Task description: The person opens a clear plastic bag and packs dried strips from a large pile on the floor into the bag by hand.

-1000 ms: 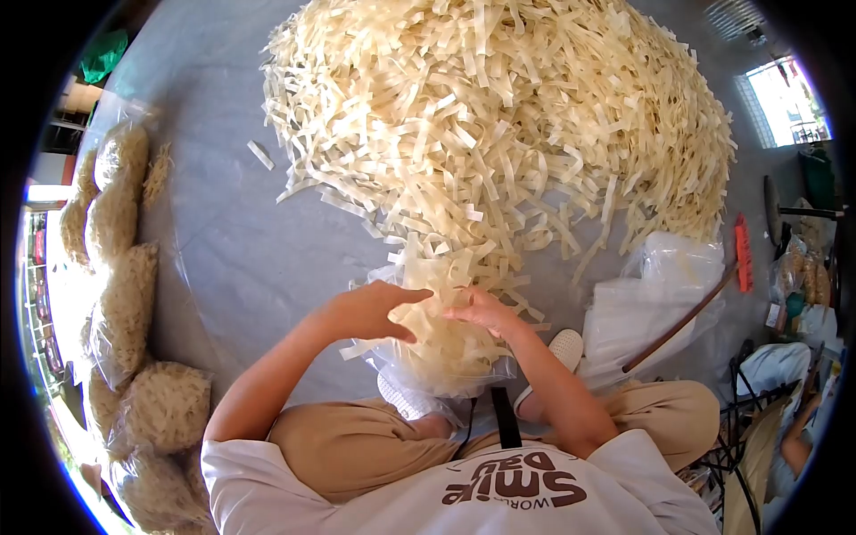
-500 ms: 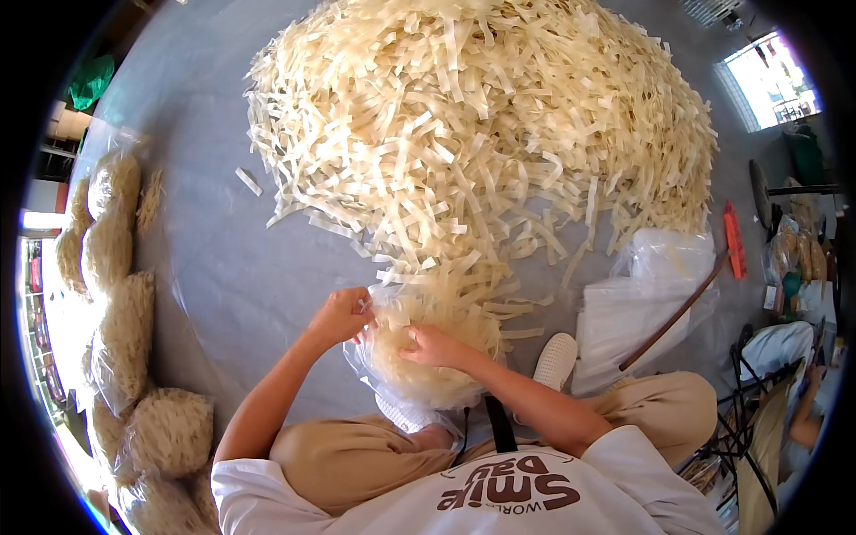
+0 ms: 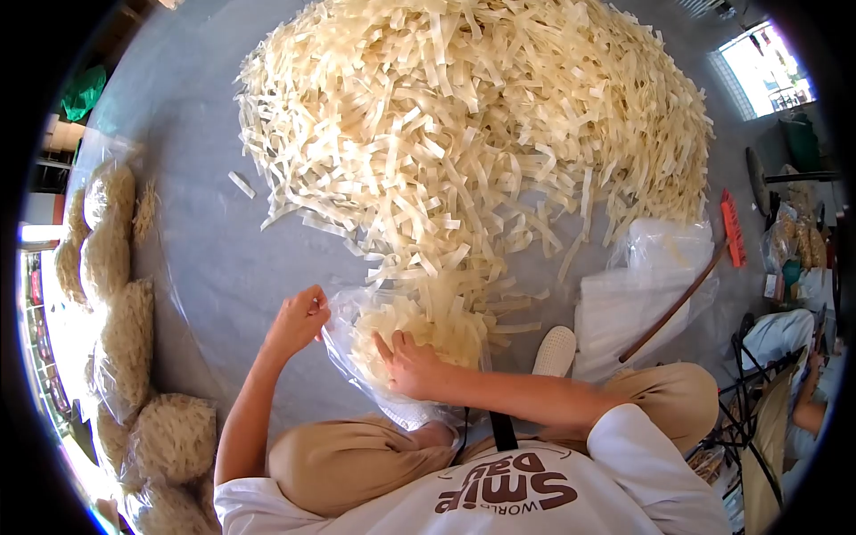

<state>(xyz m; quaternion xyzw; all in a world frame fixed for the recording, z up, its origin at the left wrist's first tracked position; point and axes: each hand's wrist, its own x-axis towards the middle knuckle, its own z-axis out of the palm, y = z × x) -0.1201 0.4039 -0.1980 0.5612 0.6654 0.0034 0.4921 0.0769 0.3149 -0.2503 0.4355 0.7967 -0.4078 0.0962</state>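
My left hand (image 3: 300, 319) is closed on the rim of a clear plastic bag (image 3: 357, 382), pulling its edge out to the left. Pale cream dried strips (image 3: 379, 325) fill the bag, which rests in front of my crossed legs. On top of these strips lies my right hand (image 3: 408, 364), palm down with its fingers apart. From the mouth of the bag, the strips run up into a big loose pile (image 3: 481, 134) that spreads across the floor. The lower side of the bag is partly hidden by my right forearm.
Filled bags of strips (image 3: 125, 339) are stacked along the left side. To the right lie flat plastic bags (image 3: 624, 312), with a brown stick (image 3: 673, 316) across them and a red brush-like piece (image 3: 732, 230) by its end. Part of another person (image 3: 810, 406) shows at the far right.
My left hand has moved left and a little down, drawing the bag's rim outward. My right hand has shifted left and lower, and its fingers have spread over the strips.
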